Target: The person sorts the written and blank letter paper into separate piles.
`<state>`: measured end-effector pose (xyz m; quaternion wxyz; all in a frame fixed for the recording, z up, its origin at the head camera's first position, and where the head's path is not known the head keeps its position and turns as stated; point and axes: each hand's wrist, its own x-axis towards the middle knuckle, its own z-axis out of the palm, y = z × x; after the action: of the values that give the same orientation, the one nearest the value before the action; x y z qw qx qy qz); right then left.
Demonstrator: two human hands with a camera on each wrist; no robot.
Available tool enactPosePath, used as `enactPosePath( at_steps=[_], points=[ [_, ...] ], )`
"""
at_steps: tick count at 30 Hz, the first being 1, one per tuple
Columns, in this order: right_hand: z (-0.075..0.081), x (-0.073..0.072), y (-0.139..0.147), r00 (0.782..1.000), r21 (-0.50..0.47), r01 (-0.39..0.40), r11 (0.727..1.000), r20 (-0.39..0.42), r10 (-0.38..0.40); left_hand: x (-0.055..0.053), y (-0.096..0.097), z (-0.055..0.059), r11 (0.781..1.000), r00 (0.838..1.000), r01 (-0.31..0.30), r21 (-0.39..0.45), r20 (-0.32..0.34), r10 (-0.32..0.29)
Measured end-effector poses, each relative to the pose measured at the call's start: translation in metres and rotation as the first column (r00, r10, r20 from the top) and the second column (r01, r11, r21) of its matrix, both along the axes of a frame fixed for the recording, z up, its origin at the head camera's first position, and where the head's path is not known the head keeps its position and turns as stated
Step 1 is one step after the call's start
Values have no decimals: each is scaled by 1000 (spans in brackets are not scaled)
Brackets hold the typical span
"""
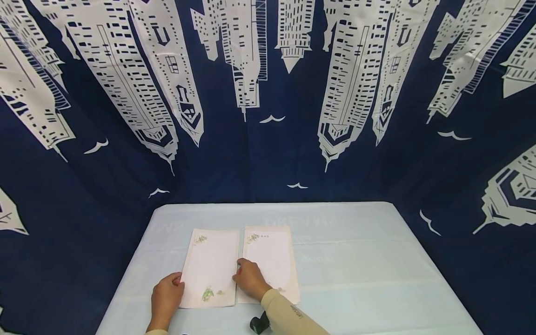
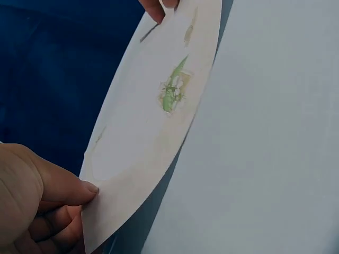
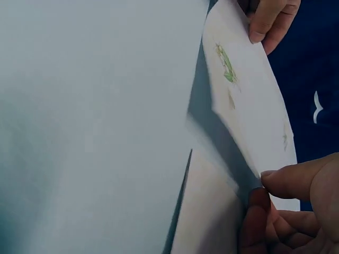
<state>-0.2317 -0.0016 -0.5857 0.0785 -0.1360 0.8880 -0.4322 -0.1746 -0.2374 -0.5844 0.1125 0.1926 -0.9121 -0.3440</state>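
Observation:
A pale cream sheet of paper (image 1: 209,265) with a white middle and small green plant prints lies in the left part of the head view. My left hand (image 1: 166,298) pinches its left edge, thumb (image 2: 87,191) on top and fingers underneath. On its opposite edge, my right hand (image 1: 251,280) pinches the paper between thumb (image 3: 280,180) and fingers. Both wrist views show this sheet bowed, with its near edge lifted off the table. A second, similar sheet (image 1: 270,253) lies to its right, partly covered by my right hand and forearm.
A white cloth covers the table (image 1: 364,274), which stretches to the right of the sheets. Behind it hangs a dark blue curtain (image 1: 251,158) printed with white buildings and birds. A small dark object (image 1: 259,324) sits by my right sleeve (image 1: 289,314) near the front.

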Motion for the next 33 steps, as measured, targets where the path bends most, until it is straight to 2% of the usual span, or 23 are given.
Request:
enactPosePath(
  at_steps=[7, 10, 14, 17, 20, 23, 26, 30, 33],
  points=[
    [5, 0, -2, 999, 39, -27, 999, 33, 25, 1, -1, -4, 998, 998, 18, -59, 60, -14],
    [5, -1, 0, 999, 50, -36, 998, 29, 35, 0, 2, -4, 995, 995, 3, -97, 96, 6],
    [3, -4, 8, 999, 7, -44, 999, 32, 44, -1, 6, -2, 992, 987, -30, -126, 151, 49],
    [1, -7, 21, 999, -31, -26, 999, 33, 27, -1, 9, 0, 992, 987, -45, -116, 151, 62],
    [1, -9, 38, 1000, -39, 12, 999, 21, -11, 1, 15, 2, 994, 991, -50, -98, 118, 62],
    [1, -9, 59, 999, -24, 52, 998, 14, -52, 2, 23, 4, 997, 996, -19, -76, 90, 25],
    [3, -8, 80, 996, -12, 84, 996, 10, -84, 1, 32, 6, 997, 997, 49, -52, 54, -46],
    [6, -4, 106, 992, -1, 127, 992, 5, -127, -2, 48, 7, 990, 990, 142, -21, -9, -143],
    [7, 0, 121, 985, 18, 171, 985, -9, -171, -5, 62, 7, 982, 981, 187, 12, -47, -187]
  ],
)
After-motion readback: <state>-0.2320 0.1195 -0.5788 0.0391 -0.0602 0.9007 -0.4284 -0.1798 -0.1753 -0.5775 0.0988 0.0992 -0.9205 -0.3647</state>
